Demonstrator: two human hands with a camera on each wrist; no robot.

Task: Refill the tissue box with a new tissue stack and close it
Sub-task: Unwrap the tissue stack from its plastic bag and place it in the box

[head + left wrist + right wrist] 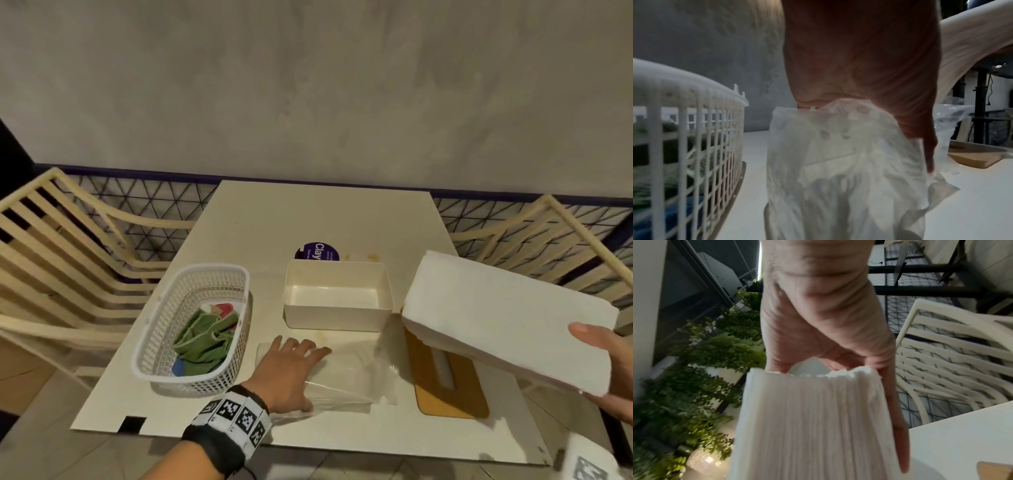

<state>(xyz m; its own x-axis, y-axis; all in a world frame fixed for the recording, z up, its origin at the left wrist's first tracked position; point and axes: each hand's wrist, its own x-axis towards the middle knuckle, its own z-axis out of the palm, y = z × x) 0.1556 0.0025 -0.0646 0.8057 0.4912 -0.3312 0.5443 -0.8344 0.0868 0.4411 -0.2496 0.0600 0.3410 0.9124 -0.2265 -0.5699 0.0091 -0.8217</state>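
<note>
White tissue stack (507, 318) in right hand (606, 370); above lid (448, 383)

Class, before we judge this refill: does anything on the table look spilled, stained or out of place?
Yes. Yellowish stains mark the table behind the open tissue box, near the purple sticker, and more along the box's near side. The empty plastic wrapper lies crumpled under the left hand.

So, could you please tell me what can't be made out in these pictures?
- Wooden lid, head view: its far end is hidden under the tissue stack.
- Right hand, head view: cut off by the frame edge; only some fingers show.
- Basket contents, head view: the green cloth covers the other items.
- Purple sticker, head view: print too small, partly behind the tissue box.
- Left hand, left wrist view: fingertips veiled by the plastic wrapper.
</note>
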